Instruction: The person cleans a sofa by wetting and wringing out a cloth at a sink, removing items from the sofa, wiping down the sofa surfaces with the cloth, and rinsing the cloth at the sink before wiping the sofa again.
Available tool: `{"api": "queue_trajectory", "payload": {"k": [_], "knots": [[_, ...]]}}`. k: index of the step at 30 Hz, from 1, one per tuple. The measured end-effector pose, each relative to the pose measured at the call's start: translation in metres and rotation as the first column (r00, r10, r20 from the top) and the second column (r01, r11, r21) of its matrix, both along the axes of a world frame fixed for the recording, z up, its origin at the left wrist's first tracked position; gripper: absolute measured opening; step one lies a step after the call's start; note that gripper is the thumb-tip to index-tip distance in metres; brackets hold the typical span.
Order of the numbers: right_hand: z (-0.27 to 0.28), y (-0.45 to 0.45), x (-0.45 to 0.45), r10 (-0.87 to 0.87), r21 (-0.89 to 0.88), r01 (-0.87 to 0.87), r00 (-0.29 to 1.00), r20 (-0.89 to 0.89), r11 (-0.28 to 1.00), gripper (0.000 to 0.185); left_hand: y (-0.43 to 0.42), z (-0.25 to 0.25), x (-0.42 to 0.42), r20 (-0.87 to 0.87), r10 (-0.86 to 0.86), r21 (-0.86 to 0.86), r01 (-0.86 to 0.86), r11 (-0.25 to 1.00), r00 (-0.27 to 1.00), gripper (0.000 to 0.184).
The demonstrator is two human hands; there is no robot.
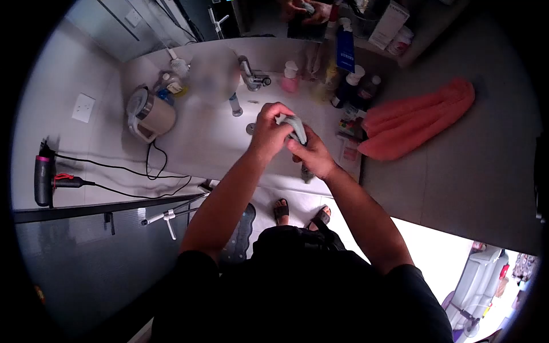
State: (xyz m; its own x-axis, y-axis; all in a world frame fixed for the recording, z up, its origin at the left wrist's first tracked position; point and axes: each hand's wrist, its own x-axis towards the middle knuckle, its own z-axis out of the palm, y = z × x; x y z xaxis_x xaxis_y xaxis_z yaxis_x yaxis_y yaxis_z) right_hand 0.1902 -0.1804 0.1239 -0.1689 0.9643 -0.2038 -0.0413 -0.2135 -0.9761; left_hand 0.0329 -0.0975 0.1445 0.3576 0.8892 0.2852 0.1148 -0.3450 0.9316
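Note:
Over the sink, both hands grip a small light-grey ribbed cloth [295, 127] that looks like a sock. Its upper part is folded between my left hand [270, 132] and my right hand [313, 154]. The left fingers are curled round the top of it. Thumb and fingers of my right hand pinch the lower side, and a darker grey end hangs below that hand. The white sink [223, 140] lies beneath, with a drain at its middle. Behind it stands a chrome faucet [250, 74].
A kettle [153, 117] stands left of the sink; a hair dryer [44, 174] with its cord hangs further left. Pink soap [290, 79] and several bottles line the back right. A coral towel [420, 117] lies on the right-hand counter.

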Motion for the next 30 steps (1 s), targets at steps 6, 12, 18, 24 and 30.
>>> {"api": "queue_trajectory", "payload": {"k": [6, 12, 18, 24, 30], "knots": [[0.017, 0.022, -0.024, -0.175, -0.184, 0.168, 0.984, -0.025, 0.969, 0.055, -0.042, -0.01, 0.016, 0.591, 0.52, -0.73, 0.133, 0.671, 0.617, 0.021], [0.025, 0.028, -0.025, -0.478, -0.419, 0.442, 0.878, 0.023, 0.793, 0.045, -0.074, -0.091, 0.015, 0.282, 0.271, -0.284, -0.19, 0.94, 0.921, 0.045], [-0.008, 0.028, -0.016, -0.314, -0.532, 0.026, 0.83, -0.46, 0.846, 0.064, -0.049, -0.09, 0.014, 0.447, 0.031, -0.489, 0.215, 0.846, 0.894, 0.08], [-0.014, 0.025, -0.004, 0.08, -0.424, -0.164, 0.974, -0.211, 0.891, 0.038, -0.038, -0.075, -0.028, 0.279, -0.05, -0.782, 0.256, 0.568, 0.959, 0.028], [-0.006, 0.017, -0.01, -0.15, -0.11, 0.225, 0.873, 0.464, 0.968, 0.035, -0.028, -0.075, -0.018, 0.215, -0.234, -0.776, 0.311, 0.548, 0.948, 0.019]]}}
